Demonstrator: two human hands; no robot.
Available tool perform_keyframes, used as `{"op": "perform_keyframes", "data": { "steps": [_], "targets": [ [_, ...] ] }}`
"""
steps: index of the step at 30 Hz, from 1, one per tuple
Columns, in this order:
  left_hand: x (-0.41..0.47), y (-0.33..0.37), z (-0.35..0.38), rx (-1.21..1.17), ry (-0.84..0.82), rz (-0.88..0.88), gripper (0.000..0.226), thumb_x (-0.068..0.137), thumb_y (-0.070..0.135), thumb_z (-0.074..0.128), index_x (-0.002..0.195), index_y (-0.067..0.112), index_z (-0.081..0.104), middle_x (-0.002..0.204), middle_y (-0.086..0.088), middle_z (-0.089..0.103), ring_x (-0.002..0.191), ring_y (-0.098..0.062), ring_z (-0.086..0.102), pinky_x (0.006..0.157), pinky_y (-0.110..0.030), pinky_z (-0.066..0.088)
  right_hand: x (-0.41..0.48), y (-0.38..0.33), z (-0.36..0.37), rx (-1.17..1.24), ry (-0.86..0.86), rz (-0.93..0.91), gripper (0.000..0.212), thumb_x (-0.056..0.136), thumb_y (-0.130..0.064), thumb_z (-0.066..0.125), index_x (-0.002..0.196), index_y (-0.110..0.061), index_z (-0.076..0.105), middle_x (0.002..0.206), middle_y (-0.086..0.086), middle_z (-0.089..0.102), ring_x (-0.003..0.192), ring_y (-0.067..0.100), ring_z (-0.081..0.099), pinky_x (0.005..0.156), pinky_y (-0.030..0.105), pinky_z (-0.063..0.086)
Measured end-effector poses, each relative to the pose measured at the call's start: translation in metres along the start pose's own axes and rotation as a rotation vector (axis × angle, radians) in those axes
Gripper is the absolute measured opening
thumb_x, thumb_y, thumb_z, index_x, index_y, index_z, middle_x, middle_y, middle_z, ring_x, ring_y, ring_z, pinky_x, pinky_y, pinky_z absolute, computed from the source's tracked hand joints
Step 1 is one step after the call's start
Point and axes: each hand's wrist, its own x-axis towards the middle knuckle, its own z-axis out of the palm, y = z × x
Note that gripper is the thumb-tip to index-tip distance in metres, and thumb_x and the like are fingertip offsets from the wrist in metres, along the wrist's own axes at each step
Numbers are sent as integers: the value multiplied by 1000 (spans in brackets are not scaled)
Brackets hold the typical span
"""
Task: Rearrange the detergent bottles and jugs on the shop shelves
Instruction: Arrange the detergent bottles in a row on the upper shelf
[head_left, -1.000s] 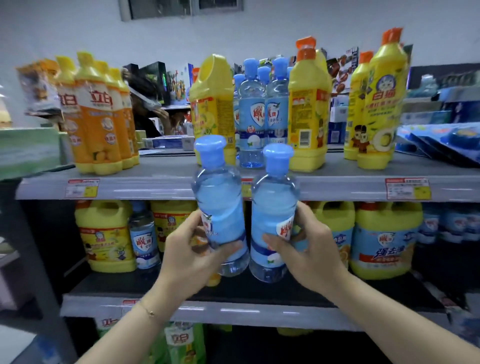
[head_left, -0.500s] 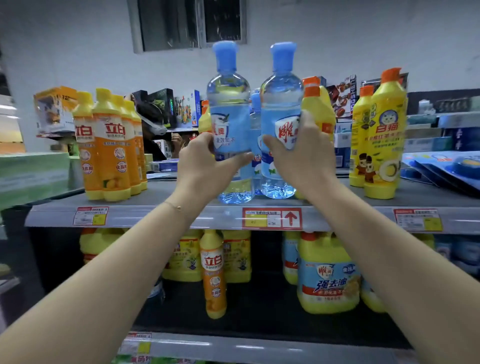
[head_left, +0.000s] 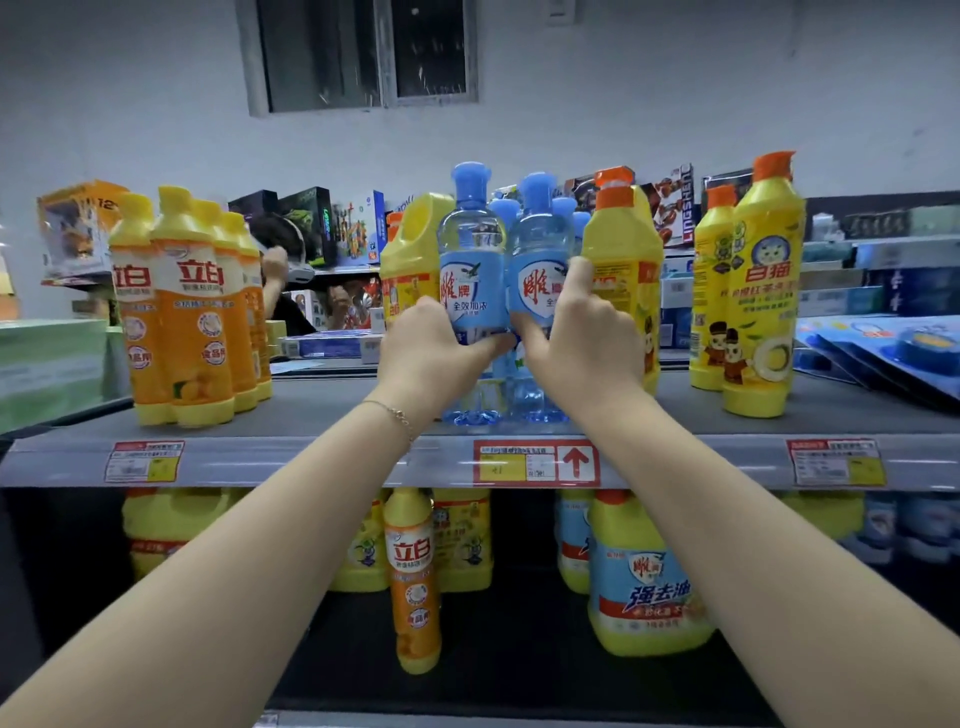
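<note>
- Gripping the left blue bottle (head_left: 472, 260) with the left hand (head_left: 436, 353) - fingers curled round the lower half, thumb across the front.
- Gripping the right blue bottle (head_left: 537, 260) with the right hand (head_left: 582, 338) the same way, fingers wrapped round the side.
- Both upright, side by side and touching, bottoms down at the front of the top shelf (head_left: 311, 410).
- Squeezed in between a yellow jug (head_left: 410, 260) on one side and a yellow bottle with an orange cap (head_left: 623, 260) on the other, with more blue bottles just behind.
- Probably a bit heavy for such slim bottles - lots of liquid inside.
- Hard plastic, likely to give a little when squeezed.
- Smooth and shiny, so maybe slippery.
- Best held low round the body, as now, not by the cap.
- See-through walls, clear watery liquid inside, looking nearly full, blue caps on.
- Down on the lower shelf, a big yellow jug with a blue label (head_left: 644, 587) - not see-through, so no telling how full.
</note>
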Motion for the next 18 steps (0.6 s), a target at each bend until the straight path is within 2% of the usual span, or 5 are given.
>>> {"op": "perform_keyframes", "data": {
  "steps": [2, 5, 11, 15, 18],
  "targets": [
    [0, 2, 0, 33, -25, 3, 62, 71, 58, 73, 105, 9, 54, 92, -1, 58, 80, -16, 53, 49, -19, 35, -3, 2, 1, -19, -20, -30, 58, 92, -39, 57, 132, -4, 33, 98, 11, 68, 84, 33, 68, 56, 29, 39],
    [1, 3, 1, 41, -71, 7, 66, 71, 59, 72, 107, 8, 52, 95, -3, 59, 86, -20, 57, 58, -27, 44, -9, 4, 0, 15, -61, -38, 57, 91, -33, 59, 132, -3, 33, 97, 12, 67, 86, 33, 68, 59, 32, 44],
    [3, 5, -2, 49, -126, -12, 69, 71, 58, 73, 112, 7, 50, 102, -5, 60, 91, -22, 59, 75, -37, 53, -12, 1, -10, -24, -157, 29, 46, 88, -41, 60, 111, -7, 40, 83, 2, 48, 87, 31, 66, 60, 30, 39],
    [2, 6, -1, 30, -134, -13, 66, 73, 55, 73, 113, 8, 49, 100, -2, 57, 88, -20, 57, 70, -33, 48, -7, -1, -14, -100, -256, 128, 52, 84, -52, 61, 107, -8, 45, 88, 1, 47, 80, 26, 53, 59, 30, 35],
    [2, 5, -2, -26, -164, -47, 62, 72, 46, 77, 113, 10, 49, 100, -1, 58, 87, -18, 57, 67, -30, 47, -5, 1, -14, -17, -338, 193, 57, 78, -53, 66, 106, -8, 44, 89, 1, 48, 80, 23, 50, 60, 30, 38]
  ]
}}
